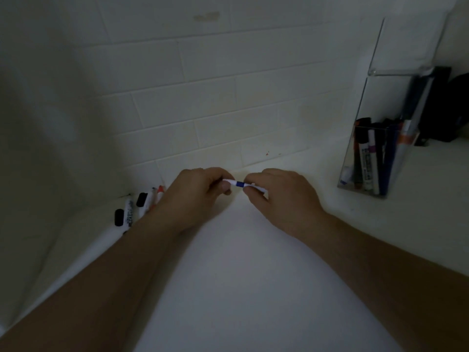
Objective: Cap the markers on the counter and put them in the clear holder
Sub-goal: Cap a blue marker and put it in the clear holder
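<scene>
Left hand (196, 193): I see its grip pinching one end of the blue-banded marker (239, 184).
Right hand (276, 196): pinching the other end, above the counter (253, 275).
Clear holder (365, 158): far right, holding markers.
Loose markers (142, 204): left, against the wall.

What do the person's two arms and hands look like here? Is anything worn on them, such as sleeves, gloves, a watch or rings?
Both forearms are bare as far as the picture shows them, with no sleeves in view. The left hand and the right hand wear no gloves. No watch or bracelet shows at either wrist, and no ring is visible, though the picture is dim and the fingers are partly hidden.
</scene>
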Action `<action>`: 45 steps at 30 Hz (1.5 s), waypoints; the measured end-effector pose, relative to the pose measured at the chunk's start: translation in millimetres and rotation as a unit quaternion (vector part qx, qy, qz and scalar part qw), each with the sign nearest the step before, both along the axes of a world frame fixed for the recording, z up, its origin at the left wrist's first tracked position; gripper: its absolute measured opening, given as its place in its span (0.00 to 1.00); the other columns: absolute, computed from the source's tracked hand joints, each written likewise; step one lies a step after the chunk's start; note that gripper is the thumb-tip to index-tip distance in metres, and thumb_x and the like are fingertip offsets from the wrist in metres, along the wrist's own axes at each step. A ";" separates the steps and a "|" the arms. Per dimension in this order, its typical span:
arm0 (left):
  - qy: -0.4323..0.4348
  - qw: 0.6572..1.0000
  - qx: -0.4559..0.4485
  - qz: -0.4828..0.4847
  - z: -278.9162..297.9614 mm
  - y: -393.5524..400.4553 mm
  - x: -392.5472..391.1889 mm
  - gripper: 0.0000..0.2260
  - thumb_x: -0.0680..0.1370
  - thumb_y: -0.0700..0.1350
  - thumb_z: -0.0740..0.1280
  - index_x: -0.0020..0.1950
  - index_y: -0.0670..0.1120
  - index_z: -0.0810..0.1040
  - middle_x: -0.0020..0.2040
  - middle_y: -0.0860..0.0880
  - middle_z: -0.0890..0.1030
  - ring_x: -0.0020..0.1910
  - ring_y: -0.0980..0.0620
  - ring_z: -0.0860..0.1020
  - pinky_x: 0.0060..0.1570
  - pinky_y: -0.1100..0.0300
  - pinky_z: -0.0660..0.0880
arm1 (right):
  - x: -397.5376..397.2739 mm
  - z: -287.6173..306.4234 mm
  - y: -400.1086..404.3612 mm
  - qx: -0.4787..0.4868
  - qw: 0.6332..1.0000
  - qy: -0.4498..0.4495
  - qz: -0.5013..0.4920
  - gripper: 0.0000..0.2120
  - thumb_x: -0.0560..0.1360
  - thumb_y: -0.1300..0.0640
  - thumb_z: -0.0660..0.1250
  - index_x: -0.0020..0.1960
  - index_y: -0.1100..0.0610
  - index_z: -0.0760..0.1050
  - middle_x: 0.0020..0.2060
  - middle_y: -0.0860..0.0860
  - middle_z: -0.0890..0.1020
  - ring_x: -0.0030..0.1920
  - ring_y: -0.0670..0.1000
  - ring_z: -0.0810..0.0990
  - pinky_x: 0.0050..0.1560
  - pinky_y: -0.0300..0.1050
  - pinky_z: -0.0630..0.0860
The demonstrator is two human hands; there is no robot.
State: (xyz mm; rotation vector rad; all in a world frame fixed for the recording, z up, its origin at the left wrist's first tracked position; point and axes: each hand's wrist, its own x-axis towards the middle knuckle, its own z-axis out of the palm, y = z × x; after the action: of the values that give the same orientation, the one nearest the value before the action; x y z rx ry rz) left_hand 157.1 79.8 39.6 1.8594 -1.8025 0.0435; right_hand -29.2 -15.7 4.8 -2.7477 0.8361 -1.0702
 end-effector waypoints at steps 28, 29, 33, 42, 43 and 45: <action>-0.012 0.987 -0.046 -0.153 -12.9 2.9 -36.7 0.18 0.76 0.62 0.60 0.62 0.58 0.79 0.49 0.62 0.82 0.49 0.58 0.77 0.54 0.57 0.73 | -72.3 130.8 -1.2 -0.090 0.978 -0.168 -0.082 0.10 0.82 0.53 0.62 0.60 0.57 0.75 0.51 0.51 0.78 0.44 0.50 0.77 0.48 0.44 0.77; -0.026 0.984 -0.044 -0.168 -14.0 3.9 -41.1 0.20 0.76 0.63 0.59 0.62 0.58 0.79 0.50 0.61 0.82 0.50 0.57 0.77 0.54 0.58 0.72 | -86.8 142.1 -7.6 -0.110 0.975 -0.161 -0.105 0.10 0.82 0.53 0.63 0.60 0.57 0.75 0.51 0.52 0.79 0.44 0.51 0.78 0.48 0.48 0.79; -0.103 0.965 -0.070 -0.232 -24.7 5.8 -55.8 0.15 0.78 0.60 0.61 0.60 0.57 0.81 0.53 0.56 0.83 0.52 0.53 0.79 0.54 0.54 0.75 | -140.4 159.5 -28.2 -0.110 0.966 -0.087 -0.217 0.12 0.81 0.56 0.65 0.65 0.55 0.73 0.53 0.54 0.82 0.46 0.52 0.81 0.52 0.52 0.81; -0.219 0.902 -0.154 -0.340 -30.8 13.6 -81.0 0.10 0.82 0.47 0.61 0.54 0.54 0.81 0.48 0.54 0.81 0.46 0.51 0.77 0.46 0.56 0.71 | -172.6 104.1 -44.4 -0.011 0.961 0.047 -0.271 0.12 0.85 0.55 0.56 0.68 0.51 0.70 0.42 0.54 0.82 0.35 0.50 0.80 0.36 0.45 0.77; -0.219 0.901 -0.162 -0.339 -30.6 13.8 -80.9 0.10 0.81 0.46 0.61 0.54 0.54 0.81 0.48 0.54 0.81 0.46 0.51 0.77 0.45 0.56 0.71 | -173.4 99.5 -44.3 -0.005 0.961 0.041 -0.275 0.12 0.85 0.56 0.55 0.65 0.53 0.72 0.43 0.54 0.82 0.37 0.51 0.79 0.37 0.45 0.76; -0.208 0.904 -0.170 -0.332 -28.9 14.6 -79.6 0.09 0.81 0.45 0.62 0.54 0.53 0.81 0.48 0.53 0.81 0.45 0.51 0.77 0.45 0.56 0.71 | -174.9 92.2 -44.8 0.025 0.961 0.027 -0.273 0.13 0.84 0.59 0.55 0.60 0.54 0.78 0.48 0.53 0.83 0.42 0.51 0.79 0.39 0.40 0.71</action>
State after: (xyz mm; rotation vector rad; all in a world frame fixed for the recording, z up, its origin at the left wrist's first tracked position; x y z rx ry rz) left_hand 77.5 94.4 10.7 0.9699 -2.4456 0.4985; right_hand -204.1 -60.5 96.9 -2.5707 1.6691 -1.0173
